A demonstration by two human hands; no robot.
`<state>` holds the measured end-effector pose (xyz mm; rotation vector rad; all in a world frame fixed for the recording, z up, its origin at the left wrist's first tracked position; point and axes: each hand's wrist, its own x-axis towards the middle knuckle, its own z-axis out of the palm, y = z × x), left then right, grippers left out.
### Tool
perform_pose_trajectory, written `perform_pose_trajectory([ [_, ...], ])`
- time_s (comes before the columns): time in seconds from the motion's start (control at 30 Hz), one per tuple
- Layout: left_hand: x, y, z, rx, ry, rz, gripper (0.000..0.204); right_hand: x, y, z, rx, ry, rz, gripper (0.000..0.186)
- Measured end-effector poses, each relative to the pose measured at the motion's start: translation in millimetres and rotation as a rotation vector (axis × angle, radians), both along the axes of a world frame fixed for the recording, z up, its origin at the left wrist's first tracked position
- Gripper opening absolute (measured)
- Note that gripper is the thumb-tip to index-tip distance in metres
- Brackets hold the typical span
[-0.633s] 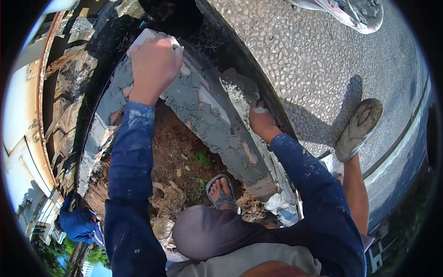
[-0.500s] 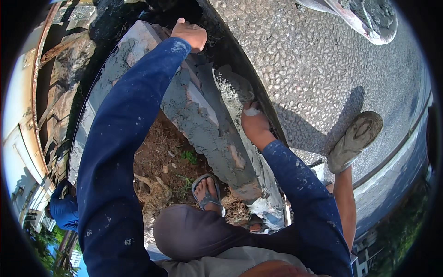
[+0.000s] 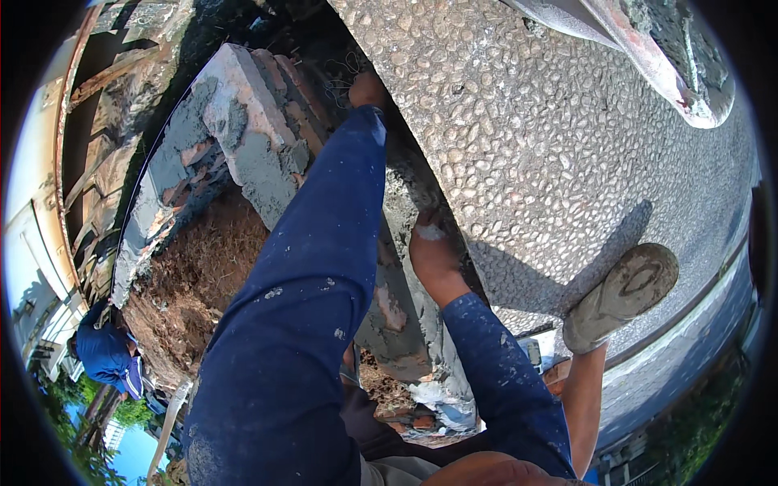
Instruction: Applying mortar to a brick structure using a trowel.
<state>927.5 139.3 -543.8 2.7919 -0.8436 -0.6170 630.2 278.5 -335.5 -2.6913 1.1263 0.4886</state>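
Note:
My left hand (image 3: 367, 89) reaches far forward into the shaded gap between the brick wall and the pebbled paving. It looks closed, its back toward me; whatever it holds is hidden in shadow. My right hand (image 3: 433, 251), nearer to me, is closed at the edge of a strip of wet grey mortar (image 3: 401, 202) along the gap. What its fingers grip cannot be made out. The low brick wall (image 3: 259, 174), partly coated with grey mortar, runs beneath my left arm. Bare brick shows in patches on it.
Pebbled paving (image 3: 519, 146) spreads to the right, with my sandalled foot (image 3: 624, 296) on it. A pale container of mortar (image 3: 648, 61) stands at the upper right. Brown soil (image 3: 203, 275) lies inside the wall. A person in blue (image 3: 105, 348) crouches at the far left.
My left hand has moved right and slightly down, off the wall's top into the shaded gap, its arm swinging right across the wall. My right hand has shifted slightly left and down in view.

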Motion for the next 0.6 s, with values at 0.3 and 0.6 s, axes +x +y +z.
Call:
perform_pose_trajectory([
  [0.3, 147, 32, 92, -0.075, -0.019, -0.035, 0.027, 60, 13, 53, 0.299, -0.111, -0.111, 0.042],
  [0.6, 271, -71, 363, 0.292, -0.641, -0.518, 0.018, 4, -1, 7, 0.264, 0.125, -0.162, 0.042],
])
